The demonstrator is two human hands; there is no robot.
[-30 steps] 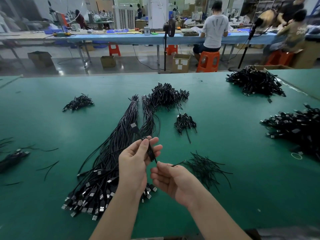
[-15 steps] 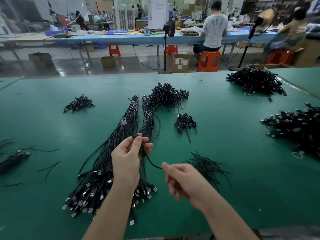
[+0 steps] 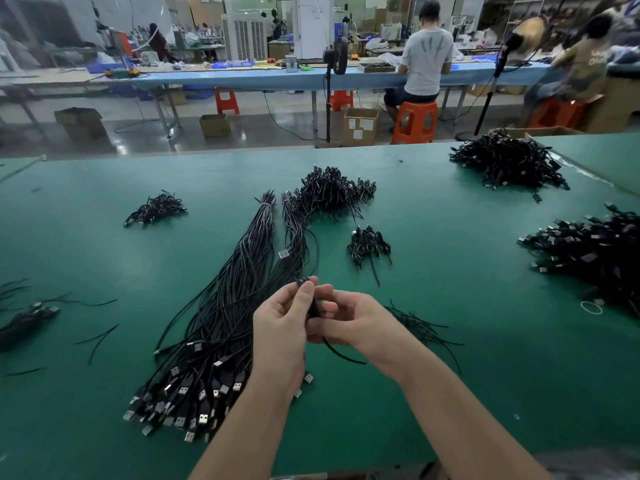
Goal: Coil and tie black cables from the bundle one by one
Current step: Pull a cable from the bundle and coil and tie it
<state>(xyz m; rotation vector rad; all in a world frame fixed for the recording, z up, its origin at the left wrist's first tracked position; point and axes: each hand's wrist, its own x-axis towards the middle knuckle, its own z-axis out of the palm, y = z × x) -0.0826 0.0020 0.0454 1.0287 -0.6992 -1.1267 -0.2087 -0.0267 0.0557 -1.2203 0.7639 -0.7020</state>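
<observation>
A long bundle of black cables [image 3: 221, 306] lies on the green table [image 3: 450, 341], its USB plugs fanned out at the near left. My left hand [image 3: 284, 327] and my right hand [image 3: 356, 323] meet above the bundle's right side, both pinching one black cable [image 3: 313, 306]. A loop of that cable hangs below my right hand, and its USB plug [image 3: 283, 253] sticks out beyond my fingers. Loose black ties [image 3: 422, 327] lie just right of my right hand, partly hidden by it.
Piles of coiled cables sit ahead [image 3: 332, 192], at mid right [image 3: 369, 244], far left [image 3: 156, 209], back right [image 3: 509, 164] and at the right edge [image 3: 595, 251]. More cables [image 3: 24, 320] and stray ties lie at the left. Seated people work at a blue bench beyond.
My right hand, out to the right with the cable half a second ago, has come back to my left hand. The cable's USB plug has swung to the right.
</observation>
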